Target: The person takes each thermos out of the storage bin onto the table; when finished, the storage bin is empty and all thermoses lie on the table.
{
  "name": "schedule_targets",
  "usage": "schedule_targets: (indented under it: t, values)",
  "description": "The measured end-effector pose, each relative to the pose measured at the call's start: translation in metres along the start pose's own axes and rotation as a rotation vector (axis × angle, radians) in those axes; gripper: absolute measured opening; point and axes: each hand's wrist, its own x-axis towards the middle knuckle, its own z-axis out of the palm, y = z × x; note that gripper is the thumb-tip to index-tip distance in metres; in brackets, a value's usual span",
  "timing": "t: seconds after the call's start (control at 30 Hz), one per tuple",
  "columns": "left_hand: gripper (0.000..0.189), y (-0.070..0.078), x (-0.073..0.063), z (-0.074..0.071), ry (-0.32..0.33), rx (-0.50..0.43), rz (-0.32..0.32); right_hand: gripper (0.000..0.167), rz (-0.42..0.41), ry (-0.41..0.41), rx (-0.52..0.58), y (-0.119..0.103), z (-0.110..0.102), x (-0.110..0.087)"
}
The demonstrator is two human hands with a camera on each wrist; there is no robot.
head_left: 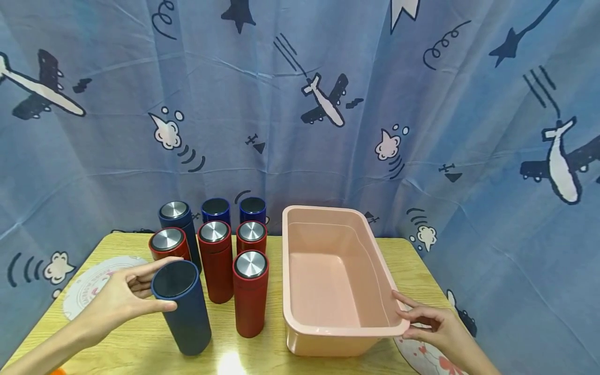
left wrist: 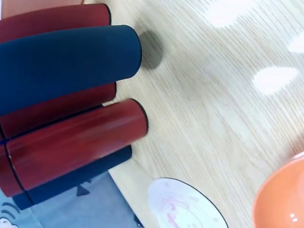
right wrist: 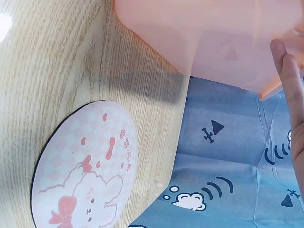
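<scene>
My left hand [head_left: 112, 299] grips a dark blue thermos [head_left: 189, 323] near its black top, thumb on the near side and fingers behind. The thermos leans slightly; in the left wrist view its base [left wrist: 128, 52] has a dark shadow beside it. My right hand [head_left: 433, 325] holds the rim of a pink plastic bin [head_left: 344, 330] at its front right corner. In the right wrist view its fingers [right wrist: 289, 78] lie against the bin's wall. Nothing lies inside the bin. Close by the held thermos stand red thermoses with silver lids, one [head_left: 250, 307] at the front.
Behind the red ones stand a dark blue thermos [head_left: 174, 210] with a silver lid and two blue ones [head_left: 253, 205] with dark lids. Round mats lie at the left [head_left: 86, 286] and right [right wrist: 95, 156]. An orange bowl [left wrist: 280, 199] sits near the table's front left. A patterned curtain [head_left: 262, 130] hangs behind.
</scene>
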Motion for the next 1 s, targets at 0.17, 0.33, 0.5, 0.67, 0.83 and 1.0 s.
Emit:
schedule_targets:
  t: [0.17,0.33,0.5,0.67,0.83,1.0]
  values:
    - [0.064,-0.005,0.003,-0.002,0.001,0.032,-0.015,0.035,0.001,0.002,0.004,0.000,-0.001,-0.001]
    - [0.063,-0.007,0.008,-0.002,-0.026,-0.012,0.027,0.035,-0.014,0.002,0.007,0.000,-0.001,-0.001]
    - [0.063,-0.010,0.013,-0.001,-0.055,-0.064,0.039,0.035,-0.007,0.006,0.005,0.000,-0.001,-0.001]
    - [0.064,-0.012,0.020,0.003,-0.078,-0.110,0.040,0.037,-0.018,0.015,0.022,-0.001,-0.001,-0.001]
    - [0.066,-0.014,0.027,0.007,-0.097,-0.120,0.054,0.037,-0.035,0.018,0.027,-0.001,0.000,-0.001]
    - [0.068,-0.015,0.033,0.012,-0.107,-0.123,0.048,0.038,-0.069,-0.002,0.072,0.000,0.000,0.000]
